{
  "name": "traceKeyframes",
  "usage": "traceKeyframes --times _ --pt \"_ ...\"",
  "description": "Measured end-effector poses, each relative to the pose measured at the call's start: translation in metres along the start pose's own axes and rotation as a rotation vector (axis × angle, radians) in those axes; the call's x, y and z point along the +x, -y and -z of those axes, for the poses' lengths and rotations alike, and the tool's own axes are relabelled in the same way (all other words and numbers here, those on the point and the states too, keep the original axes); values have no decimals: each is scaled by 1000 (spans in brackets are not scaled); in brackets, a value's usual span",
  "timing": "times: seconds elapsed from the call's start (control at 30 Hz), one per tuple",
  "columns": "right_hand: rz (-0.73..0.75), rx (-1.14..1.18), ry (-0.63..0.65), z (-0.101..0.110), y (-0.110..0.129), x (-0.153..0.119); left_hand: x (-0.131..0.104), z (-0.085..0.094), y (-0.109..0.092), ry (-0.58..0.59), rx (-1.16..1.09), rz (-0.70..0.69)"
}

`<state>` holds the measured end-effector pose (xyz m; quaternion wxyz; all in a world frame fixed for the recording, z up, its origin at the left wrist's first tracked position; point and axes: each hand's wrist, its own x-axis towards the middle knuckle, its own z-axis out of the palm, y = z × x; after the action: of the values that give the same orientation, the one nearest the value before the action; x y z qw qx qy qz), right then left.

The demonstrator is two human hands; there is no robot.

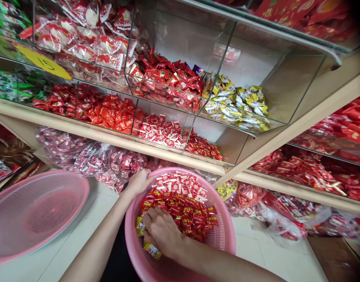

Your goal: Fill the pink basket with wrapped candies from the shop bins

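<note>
Pink basket [224, 235] sits low in front of the shelf unit [174, 154], half full of wrapped candies [182, 203]: red-and-yellow ones in front, red-and-white ones at the back. Right hand [161, 231] is inside it, palm down on the red-yellow pile, fingers curled into the sweets. Left hand [139, 182] grips the basket's far-left rim. Second pink basket [36, 215] lies on the floor, well apart to the left. Glass bins [215, 129] above hold sorted candy. Yellow tag [43, 62] reads 15.
</note>
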<state>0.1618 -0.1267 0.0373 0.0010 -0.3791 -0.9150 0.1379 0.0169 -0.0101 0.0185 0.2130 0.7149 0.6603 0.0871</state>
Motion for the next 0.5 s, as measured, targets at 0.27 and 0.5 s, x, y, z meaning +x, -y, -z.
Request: traceKeyframes --times 0.27,0.5 --pt "-137 824 -117 12 -23 3 0 -2 1 -5 -11 5" --pt "-370 1280 -95 11 -24 -18 0 -1 0 -9 -9 2"
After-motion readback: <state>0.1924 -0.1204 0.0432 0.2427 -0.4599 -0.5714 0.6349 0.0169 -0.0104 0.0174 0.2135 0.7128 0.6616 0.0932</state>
